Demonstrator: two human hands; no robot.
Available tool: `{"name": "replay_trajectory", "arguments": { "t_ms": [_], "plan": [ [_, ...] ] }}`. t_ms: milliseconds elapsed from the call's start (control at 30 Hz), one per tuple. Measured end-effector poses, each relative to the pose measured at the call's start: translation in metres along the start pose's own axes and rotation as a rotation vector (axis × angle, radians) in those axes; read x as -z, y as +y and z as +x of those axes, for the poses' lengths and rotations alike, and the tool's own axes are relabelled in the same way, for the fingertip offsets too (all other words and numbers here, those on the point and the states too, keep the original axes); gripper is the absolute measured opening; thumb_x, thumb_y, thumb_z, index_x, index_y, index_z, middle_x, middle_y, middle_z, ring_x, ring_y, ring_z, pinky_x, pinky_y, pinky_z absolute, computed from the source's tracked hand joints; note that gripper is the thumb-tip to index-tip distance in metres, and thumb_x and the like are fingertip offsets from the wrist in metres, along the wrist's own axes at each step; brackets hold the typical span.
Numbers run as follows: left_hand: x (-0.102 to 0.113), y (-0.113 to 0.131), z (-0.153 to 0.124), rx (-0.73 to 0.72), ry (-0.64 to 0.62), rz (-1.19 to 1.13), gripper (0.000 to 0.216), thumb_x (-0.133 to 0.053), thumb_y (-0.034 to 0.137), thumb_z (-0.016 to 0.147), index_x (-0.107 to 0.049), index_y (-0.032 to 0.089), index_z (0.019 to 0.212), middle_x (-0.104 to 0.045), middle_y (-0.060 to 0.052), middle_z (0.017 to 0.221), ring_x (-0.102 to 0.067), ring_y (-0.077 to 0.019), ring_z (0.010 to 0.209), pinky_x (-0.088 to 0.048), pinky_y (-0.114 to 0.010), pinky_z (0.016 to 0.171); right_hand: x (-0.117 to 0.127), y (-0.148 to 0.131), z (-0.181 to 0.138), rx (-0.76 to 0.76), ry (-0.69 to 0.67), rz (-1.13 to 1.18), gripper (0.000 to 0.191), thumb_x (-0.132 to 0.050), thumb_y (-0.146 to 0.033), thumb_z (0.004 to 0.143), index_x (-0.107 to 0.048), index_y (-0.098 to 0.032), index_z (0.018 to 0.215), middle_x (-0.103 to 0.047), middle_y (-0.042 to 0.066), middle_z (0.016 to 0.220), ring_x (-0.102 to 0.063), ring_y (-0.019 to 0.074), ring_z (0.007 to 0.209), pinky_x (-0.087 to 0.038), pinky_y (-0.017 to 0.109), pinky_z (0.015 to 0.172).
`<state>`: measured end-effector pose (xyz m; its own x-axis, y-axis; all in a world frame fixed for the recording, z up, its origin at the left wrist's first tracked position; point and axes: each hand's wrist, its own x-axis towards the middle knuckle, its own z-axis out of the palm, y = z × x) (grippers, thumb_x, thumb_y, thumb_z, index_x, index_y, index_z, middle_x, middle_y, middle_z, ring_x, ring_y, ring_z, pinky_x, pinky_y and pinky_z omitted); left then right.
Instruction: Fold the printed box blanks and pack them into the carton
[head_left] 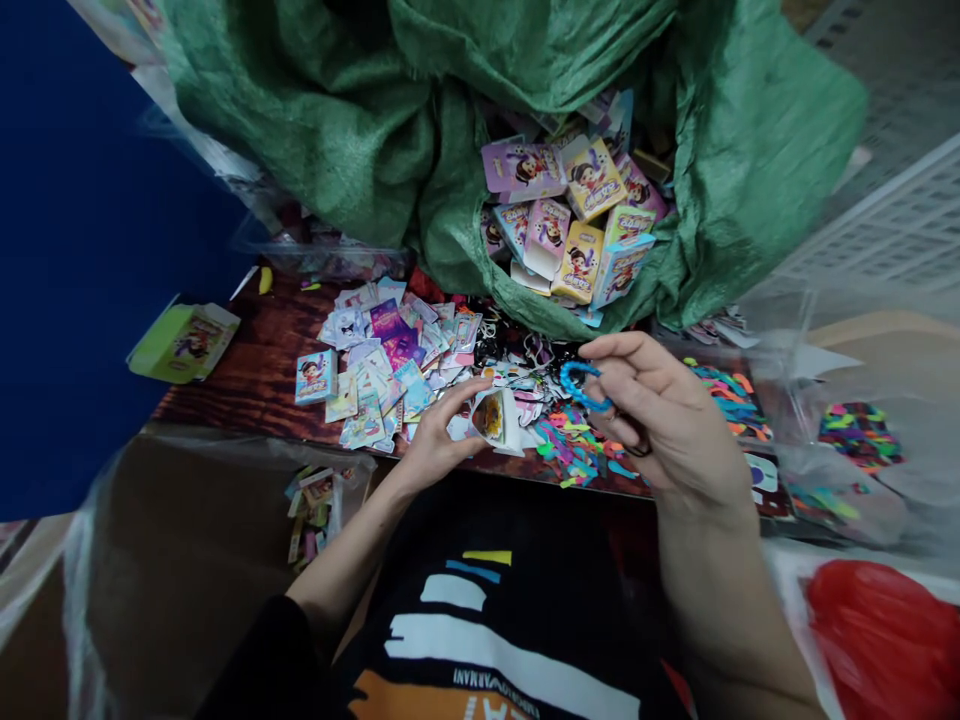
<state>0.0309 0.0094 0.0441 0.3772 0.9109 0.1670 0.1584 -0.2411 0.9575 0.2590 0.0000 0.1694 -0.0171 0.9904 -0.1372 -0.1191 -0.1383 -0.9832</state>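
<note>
My left hand (442,430) is closed round a small open cardboard box (510,425), its open end facing me and something yellowish inside. Just to the right, my right hand (660,410) pinches a blue ring-shaped band (574,388), apart from the box; a dark loop also shows at its lower fingers. Below and between the hands lies a heap of small colourful rubbery strips (574,450). Left of my left hand spreads a pile of printed cards (367,390), with a closed light-blue box (316,377) at its left edge.
A large green woven sack (360,150) full of small printed boxes (592,180) lies open at the back. A yellow-green box (184,343) sits at the wooden table's (262,385) left end. Clear bags of coloured pieces (859,435) and a red plastic bag (881,625) are at right.
</note>
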Motion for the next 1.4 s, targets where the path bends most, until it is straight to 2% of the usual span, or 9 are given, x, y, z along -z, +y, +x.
{"name": "replay_trajectory", "arguments": {
  "t_ms": [200, 333, 467, 600, 800, 1000, 1133, 1300, 1400],
  "plan": [
    [-0.003, 0.002, 0.003, 0.051, 0.020, 0.217, 0.065, -0.078, 0.025, 0.074, -0.054, 0.024, 0.135, -0.059, -0.012, 0.138, -0.054, -0.0298, 0.127, -0.044, -0.046, 0.105, -0.019, 0.025, 0.015, 0.177, -0.170, -0.482, 0.010, -0.060, -0.026, 0.086, -0.058, -0.021, 0.077, -0.059, -0.001, 0.068, -0.050, 0.0118, 0.058, -0.038, 0.026, 0.056],
    [-0.004, 0.001, 0.005, 0.022, 0.005, 0.384, 0.065, -0.074, 0.019, 0.075, -0.052, 0.025, 0.136, -0.060, -0.010, 0.135, -0.054, -0.0286, 0.124, -0.044, -0.046, 0.105, -0.030, 0.038, 0.020, 0.301, -0.131, -1.080, 0.013, -0.052, -0.016, 0.090, -0.061, -0.020, 0.082, -0.066, 0.004, 0.082, -0.058, 0.0171, 0.070, -0.035, 0.029, 0.063],
    [-0.009, -0.003, 0.009, -0.007, 0.018, 0.414, 0.064, -0.074, 0.018, 0.073, -0.053, 0.023, 0.134, -0.061, -0.011, 0.133, -0.055, -0.0304, 0.122, -0.044, -0.047, 0.104, -0.048, 0.036, 0.025, 0.248, -0.249, -1.375, 0.017, -0.049, -0.014, 0.093, -0.066, -0.017, 0.093, -0.069, 0.011, 0.094, -0.061, 0.0194, 0.072, -0.031, 0.030, 0.060],
    [-0.011, -0.007, 0.010, 0.038, 0.063, 0.342, 0.066, -0.077, 0.021, 0.073, -0.053, 0.020, 0.134, -0.062, -0.012, 0.130, -0.056, -0.0307, 0.120, -0.046, -0.047, 0.102, -0.048, 0.029, 0.033, 0.274, -0.298, -1.216, 0.018, -0.051, -0.020, 0.095, -0.068, -0.017, 0.091, -0.068, 0.010, 0.097, -0.063, 0.0199, 0.079, -0.040, 0.030, 0.067],
    [-0.005, -0.013, 0.008, 0.105, 0.101, 0.251, 0.067, -0.079, 0.022, 0.072, -0.053, 0.023, 0.134, -0.061, -0.010, 0.134, -0.056, -0.0293, 0.122, -0.047, -0.044, 0.102, -0.024, 0.014, 0.038, 0.376, -0.106, -0.715, 0.013, -0.057, -0.025, 0.089, -0.068, -0.021, 0.086, -0.066, 0.004, 0.085, -0.061, 0.0193, 0.082, -0.046, 0.032, 0.074],
    [-0.009, -0.012, 0.009, 0.126, 0.090, 0.201, 0.067, -0.080, 0.020, 0.069, -0.056, 0.022, 0.132, -0.062, -0.010, 0.131, -0.058, -0.0291, 0.118, -0.048, -0.044, 0.100, -0.024, 0.009, 0.038, 0.298, -0.227, -0.855, 0.013, -0.055, -0.021, 0.087, -0.065, -0.020, 0.078, -0.064, 0.002, 0.075, -0.056, 0.0160, 0.070, -0.041, 0.030, 0.067],
    [-0.010, -0.014, 0.007, 0.123, 0.128, 0.164, 0.067, -0.079, 0.022, 0.070, -0.055, 0.021, 0.133, -0.061, -0.011, 0.131, -0.058, -0.0290, 0.119, -0.049, -0.044, 0.099, -0.016, 0.030, 0.046, 0.255, -0.189, -0.962, 0.016, -0.053, -0.015, 0.083, -0.068, -0.020, 0.082, -0.067, 0.005, 0.086, -0.059, 0.0189, 0.079, -0.041, 0.031, 0.073],
    [-0.008, -0.016, 0.004, 0.097, 0.117, 0.162, 0.068, -0.079, 0.023, 0.071, -0.053, 0.023, 0.134, -0.061, -0.010, 0.132, -0.058, -0.0283, 0.119, -0.048, -0.044, 0.101, -0.009, 0.075, 0.051, 0.072, -0.340, -0.599, 0.010, -0.058, -0.021, 0.076, -0.067, -0.020, 0.078, -0.065, 0.000, 0.075, -0.060, 0.0187, 0.076, -0.044, 0.030, 0.072],
    [-0.006, -0.015, 0.004, 0.088, 0.105, 0.226, 0.068, -0.078, 0.020, 0.072, -0.051, 0.023, 0.135, -0.060, -0.011, 0.133, -0.056, -0.0290, 0.120, -0.047, -0.045, 0.102, -0.010, 0.078, 0.047, 0.101, -0.271, -0.541, 0.009, -0.059, -0.022, 0.076, -0.063, -0.019, 0.069, -0.063, 0.000, 0.072, -0.057, 0.0172, 0.072, -0.042, 0.029, 0.070]
  ]
}}
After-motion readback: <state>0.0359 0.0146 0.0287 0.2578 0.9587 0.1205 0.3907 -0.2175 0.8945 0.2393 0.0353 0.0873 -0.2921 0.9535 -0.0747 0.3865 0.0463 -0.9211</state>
